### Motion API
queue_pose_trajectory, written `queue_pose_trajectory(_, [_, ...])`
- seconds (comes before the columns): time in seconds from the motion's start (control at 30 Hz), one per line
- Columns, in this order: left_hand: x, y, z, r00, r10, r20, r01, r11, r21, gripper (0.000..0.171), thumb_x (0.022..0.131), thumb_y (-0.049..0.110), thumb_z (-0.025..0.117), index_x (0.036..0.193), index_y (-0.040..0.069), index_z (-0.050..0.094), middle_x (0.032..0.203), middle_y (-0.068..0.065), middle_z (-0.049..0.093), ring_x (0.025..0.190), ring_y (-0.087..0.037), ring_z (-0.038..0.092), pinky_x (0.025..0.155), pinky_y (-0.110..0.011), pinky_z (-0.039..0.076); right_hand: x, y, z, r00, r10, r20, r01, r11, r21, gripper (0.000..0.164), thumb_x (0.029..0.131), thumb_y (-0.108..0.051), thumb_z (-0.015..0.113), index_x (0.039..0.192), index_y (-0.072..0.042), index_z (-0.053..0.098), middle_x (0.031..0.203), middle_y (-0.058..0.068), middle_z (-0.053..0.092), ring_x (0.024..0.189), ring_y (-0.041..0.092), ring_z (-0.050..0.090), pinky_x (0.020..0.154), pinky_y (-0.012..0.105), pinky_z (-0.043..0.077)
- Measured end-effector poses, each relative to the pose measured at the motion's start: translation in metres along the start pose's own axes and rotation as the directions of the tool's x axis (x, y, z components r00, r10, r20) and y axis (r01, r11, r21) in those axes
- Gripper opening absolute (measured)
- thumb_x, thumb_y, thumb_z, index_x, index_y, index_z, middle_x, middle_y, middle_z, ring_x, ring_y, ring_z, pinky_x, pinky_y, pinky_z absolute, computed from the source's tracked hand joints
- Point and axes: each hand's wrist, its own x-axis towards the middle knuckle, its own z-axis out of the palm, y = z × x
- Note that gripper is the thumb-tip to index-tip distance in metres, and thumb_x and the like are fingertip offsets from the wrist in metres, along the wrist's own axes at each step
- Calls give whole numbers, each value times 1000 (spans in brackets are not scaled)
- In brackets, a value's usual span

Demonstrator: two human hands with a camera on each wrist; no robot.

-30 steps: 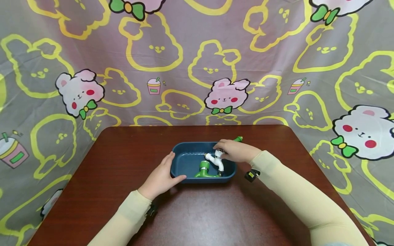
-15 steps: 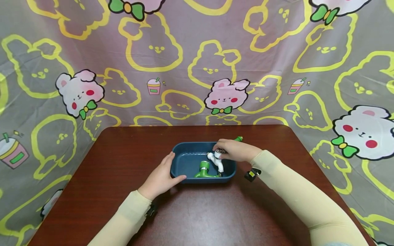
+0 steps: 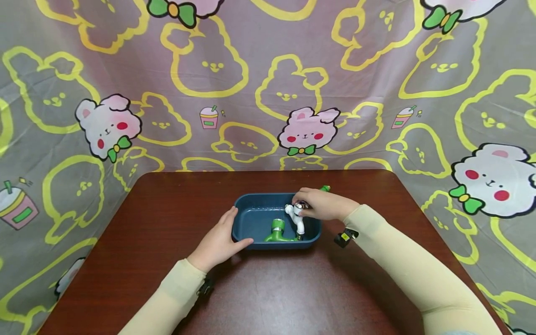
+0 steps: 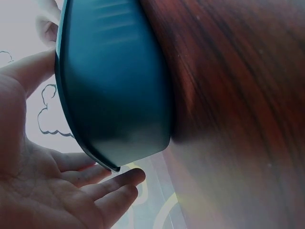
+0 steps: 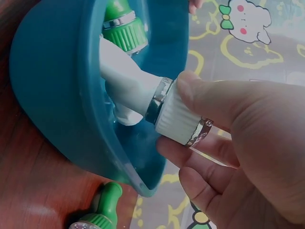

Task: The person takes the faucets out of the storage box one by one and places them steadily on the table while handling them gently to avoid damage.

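A white faucet (image 3: pixel 296 221) leans inside a dark blue plastic basin (image 3: pixel 255 245), its spout end low near the front wall. My right hand (image 3: pixel 324 204) pinches its ribbed white knob (image 5: pixel 178 117) between thumb and fingers, as the right wrist view shows. Beside it in the basin lies a green faucet (image 3: pixel 278 230) with a ribbed green knob. My left hand (image 3: pixel 217 242) rests at the basin's left end, fingers spread and fairly straight along the outside, thumb at the front rim. In the left wrist view the fingertips (image 4: pixel 136 176) are right at the rim.
Behind the basin's right end, another green faucet (image 5: pixel 107 205) lies on the brown wooden table (image 3: pixel 176 209), mostly hidden by my right hand in the head view. A patterned cloth (image 3: pixel 259 102) with rabbit drawings hangs around the back and sides.
The white faucet has turned and shifted slightly right within the basin, held by my right hand, which has moved a little right. My left hand and the basin have stayed put.
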Motion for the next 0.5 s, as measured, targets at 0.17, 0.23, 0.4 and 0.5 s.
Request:
queue_pose_trajectory(0.17, [1, -1, 0, 1000, 5, -3, -5, 1000, 2, 103, 88, 45, 81, 161, -1, 25, 169, -20, 26, 147, -39, 43, 111, -52, 47, -4, -1, -6, 1000, 21, -12, -20, 999, 29, 40, 96, -25, 75, 130, -8, 64, 122, 4, 63, 106, 16, 60, 98, 37, 57])
queue_pose_trajectory(0.23, [1, -1, 0, 1000, 6, -3, -6, 1000, 2, 103, 88, 44, 81, 161, -1, 25, 169, -20, 26, 147, -39, 43, 111, -52, 47, -5, -1, -8, 999, 33, -24, -32, 999, 38, 42, 95, -27, 76, 131, -8, 63, 123, 3, 63, 107, 17, 59, 99, 38, 56])
queue_pose_trajectory(0.4, [0, 0, 0, 1000, 3, -1, -3, 1000, -1, 103, 88, 44, 81, 161, -1, 25, 169, -20, 26, 148, -40, 42, 111, -53, 47, -7, -1, -10, 998, 37, -60, -34, 998, 48, 44, 95, -30, 75, 131, -8, 63, 124, 3, 64, 109, 17, 59, 100, 38, 56])
queue_pose_trajectory(0.5, [0, 0, 0, 1000, 8, -2, -8, 1000, 7, 103, 88, 44, 81, 161, -2, 25, 168, -21, 26, 148, -40, 42, 112, -52, 46, -9, -4, -11, 996, 37, -75, -32, 997, 65, 43, 95, -30, 75, 131, -8, 63, 123, 3, 64, 107, 17, 59, 98, 38, 56])
